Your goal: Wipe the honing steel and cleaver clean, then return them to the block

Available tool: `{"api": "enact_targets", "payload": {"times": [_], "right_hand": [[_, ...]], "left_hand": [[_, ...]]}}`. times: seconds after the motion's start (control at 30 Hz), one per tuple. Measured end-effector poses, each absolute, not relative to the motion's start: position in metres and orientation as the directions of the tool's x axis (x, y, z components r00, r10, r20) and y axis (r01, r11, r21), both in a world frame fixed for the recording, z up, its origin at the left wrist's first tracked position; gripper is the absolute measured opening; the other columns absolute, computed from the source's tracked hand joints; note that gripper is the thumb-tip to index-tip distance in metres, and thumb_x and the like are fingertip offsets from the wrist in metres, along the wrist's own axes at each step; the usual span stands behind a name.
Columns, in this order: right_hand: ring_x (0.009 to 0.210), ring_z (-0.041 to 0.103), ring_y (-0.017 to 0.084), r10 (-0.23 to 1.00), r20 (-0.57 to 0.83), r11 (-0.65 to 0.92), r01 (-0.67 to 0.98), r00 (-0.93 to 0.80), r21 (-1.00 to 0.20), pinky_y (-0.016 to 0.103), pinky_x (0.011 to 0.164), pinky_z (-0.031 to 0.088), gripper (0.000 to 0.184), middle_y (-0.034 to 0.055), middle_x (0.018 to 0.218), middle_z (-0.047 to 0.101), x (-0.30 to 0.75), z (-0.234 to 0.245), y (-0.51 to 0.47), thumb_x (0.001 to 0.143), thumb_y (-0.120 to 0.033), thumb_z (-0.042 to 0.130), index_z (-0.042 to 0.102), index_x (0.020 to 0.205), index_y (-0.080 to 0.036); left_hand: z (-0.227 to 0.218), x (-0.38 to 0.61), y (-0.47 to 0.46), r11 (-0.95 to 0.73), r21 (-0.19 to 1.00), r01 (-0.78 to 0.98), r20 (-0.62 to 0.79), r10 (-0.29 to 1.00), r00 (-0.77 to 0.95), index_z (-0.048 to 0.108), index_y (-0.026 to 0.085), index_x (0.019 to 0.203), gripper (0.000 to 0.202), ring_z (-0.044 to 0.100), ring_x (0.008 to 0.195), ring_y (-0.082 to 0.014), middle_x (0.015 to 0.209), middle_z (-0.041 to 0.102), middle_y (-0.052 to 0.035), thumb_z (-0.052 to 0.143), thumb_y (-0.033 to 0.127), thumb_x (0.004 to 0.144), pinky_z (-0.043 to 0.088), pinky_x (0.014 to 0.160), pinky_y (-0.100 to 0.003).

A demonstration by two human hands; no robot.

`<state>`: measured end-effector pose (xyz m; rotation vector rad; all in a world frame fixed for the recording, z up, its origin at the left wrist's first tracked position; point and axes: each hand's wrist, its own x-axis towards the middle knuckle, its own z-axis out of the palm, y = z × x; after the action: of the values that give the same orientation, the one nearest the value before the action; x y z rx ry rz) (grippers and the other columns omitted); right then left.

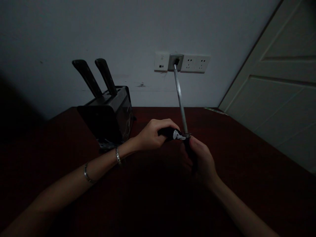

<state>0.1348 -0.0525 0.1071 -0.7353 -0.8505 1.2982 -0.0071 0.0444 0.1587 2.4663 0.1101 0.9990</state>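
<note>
Steel rod (180,98), clasped upright in the right hand (201,163) beside the block (108,115), met the left hand's (149,135) clenched dark handle (168,132) (blade unseen), so a dim-lit slip might nick fingers (193,142).

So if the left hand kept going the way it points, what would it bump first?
Probably the steel rod held up by the right hand: the left hand, closed on a dark handle, points at its base. Depth is unclear.

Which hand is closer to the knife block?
Left. The left hand, holding a handle, is just right of the knife block; the right hand is farther right, gripping the rod.
</note>
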Motion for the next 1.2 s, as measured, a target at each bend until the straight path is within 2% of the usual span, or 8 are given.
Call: {"api": "enact_targets", "payload": {"times": [0.2, 0.4, 0.5, 0.67, 0.83, 1.03, 1.2], "right_hand": [[0.032, 0.031, 0.003, 0.986, 0.108, 0.157, -0.480, 0.128, -0.863, 0.014, 0.027, 0.027, 0.025, -0.0068, 0.051, 0.045, 0.138, 0.108, -0.051, 0.079, -0.042, 0.055, 0.055, 0.088, -0.018], [0.031, 0.037, 0.005, 0.987, 0.118, 0.149, -0.361, 0.106, -0.921, 0.015, 0.027, 0.028, 0.027, -0.0058, 0.049, 0.047, 0.133, 0.104, -0.051, 0.081, -0.044, 0.053, 0.051, 0.074, -0.018], [0.031, 0.037, 0.005, 0.981, 0.140, 0.181, -0.364, 0.137, -0.913, 0.015, 0.026, 0.028, 0.030, -0.0062, 0.048, 0.045, 0.133, 0.104, -0.051, 0.080, -0.045, 0.053, 0.049, 0.069, -0.018], [0.030, 0.035, 0.004, 0.990, 0.121, 0.139, -0.457, 0.068, -0.878, 0.014, 0.026, 0.029, 0.026, -0.0058, 0.051, 0.047, 0.136, 0.105, -0.051, 0.081, -0.043, 0.053, 0.053, 0.081, -0.017], [0.030, 0.034, 0.004, 0.982, 0.175, 0.183, -0.517, 0.064, -0.836, 0.015, 0.026, 0.029, 0.025, -0.0052, 0.050, 0.048, 0.139, 0.106, -0.052, 0.083, -0.041, 0.050, 0.054, 0.084, -0.016], [0.029, 0.035, 0.005, 0.986, 0.149, 0.165, -0.509, 0.073, -0.845, 0.015, 0.024, 0.029, 0.028, -0.0053, 0.048, 0.047, 0.135, 0.106, -0.052, 0.083, -0.042, 0.049, 0.057, 0.085, -0.015], [0.029, 0.036, 0.005, 0.990, 0.115, 0.137, -0.494, 0.076, -0.858, 0.015, 0.025, 0.030, 0.029, -0.0052, 0.048, 0.048, 0.131, 0.104, -0.051, 0.083, -0.044, 0.049, 0.057, 0.082, -0.015]], "left_hand": [[0.164, -0.007, 0.040, -0.918, 0.396, -0.001, 0.763, 0.329, 0.557, 0.059, 0.013, 0.094, 0.032, 0.059, 0.085, -0.0133, 0.091, 0.064, -0.0060, 0.046, -0.002, 0.069, 0.047, 0.078, -0.028], [0.163, -0.004, 0.036, -0.939, 0.336, -0.071, 0.734, 0.214, 0.645, 0.059, 0.011, 0.095, 0.029, 0.059, 0.087, -0.0144, 0.091, 0.064, -0.0083, 0.044, -0.001, 0.072, 0.048, 0.079, -0.030], [0.157, -0.002, 0.036, -0.919, 0.387, -0.080, 0.711, 0.242, 0.661, 0.058, 0.013, 0.095, 0.030, 0.059, 0.085, -0.0141, 0.090, 0.064, -0.0070, 0.042, 0.001, 0.073, 0.049, 0.078, -0.030], [0.150, -0.003, 0.043, -0.865, 0.500, -0.039, 0.648, 0.344, 0.679, 0.059, 0.014, 0.093, 0.033, 0.059, 0.081, -0.0126, 0.087, 0.064, -0.0043, 0.042, -0.002, 0.068, 0.047, 0.075, -0.026], [0.146, -0.003, 0.050, -0.831, 0.556, -0.039, 0.579, 0.352, 0.736, 0.061, 0.014, 0.092, 0.037, 0.059, 0.083, -0.0129, 0.088, 0.065, -0.0039, 0.041, -0.002, 0.065, 0.046, 0.076, -0.026], [0.149, -0.002, 0.049, -0.828, 0.560, 0.032, 0.684, 0.484, 0.546, 0.061, 0.011, 0.093, 0.031, 0.060, 0.081, -0.0118, 0.088, 0.066, -0.0049, 0.045, 0.002, 0.068, 0.047, 0.075, -0.023], [0.143, 0.002, 0.044, -0.801, 0.599, -0.021, 0.647, 0.468, 0.602, 0.061, 0.012, 0.092, 0.032, 0.060, 0.080, -0.0122, 0.087, 0.066, -0.0037, 0.045, 0.001, 0.067, 0.047, 0.074, -0.024]]}}
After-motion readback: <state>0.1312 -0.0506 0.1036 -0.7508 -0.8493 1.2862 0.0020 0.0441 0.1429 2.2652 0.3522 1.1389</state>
